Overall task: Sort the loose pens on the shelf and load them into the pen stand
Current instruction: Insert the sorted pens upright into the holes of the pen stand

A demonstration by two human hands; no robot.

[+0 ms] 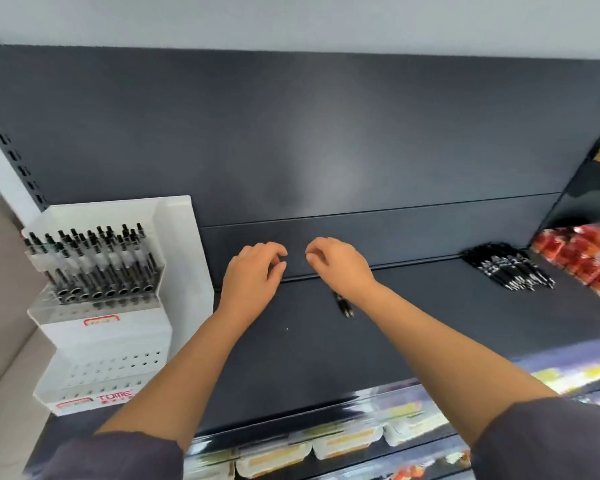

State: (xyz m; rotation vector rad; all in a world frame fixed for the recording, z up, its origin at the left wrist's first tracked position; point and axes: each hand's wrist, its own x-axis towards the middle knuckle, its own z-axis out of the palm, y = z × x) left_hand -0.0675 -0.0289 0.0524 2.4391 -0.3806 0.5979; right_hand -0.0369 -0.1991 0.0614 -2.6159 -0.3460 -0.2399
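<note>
A: Far left?
B: White pen stand on shelf, upper tier stocked with black pens.
A: Centre?
B: Left hand and right hand close together above shelf, fingers loosely curled, gripping nothing; single pen lying beneath right wrist.
A: Right?
B: Loose pens heaped beside red packets.

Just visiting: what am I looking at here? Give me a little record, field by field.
Stand: white tiered plastic pen stand at the left end of the dark shelf; top tier full of black clip pens, lower holes empty
Loose pens: pile of black pens at right; stray black pen by the right wrist
Left hand: loosely curled, holds nothing
Right hand: same
Far right: red packets
</note>
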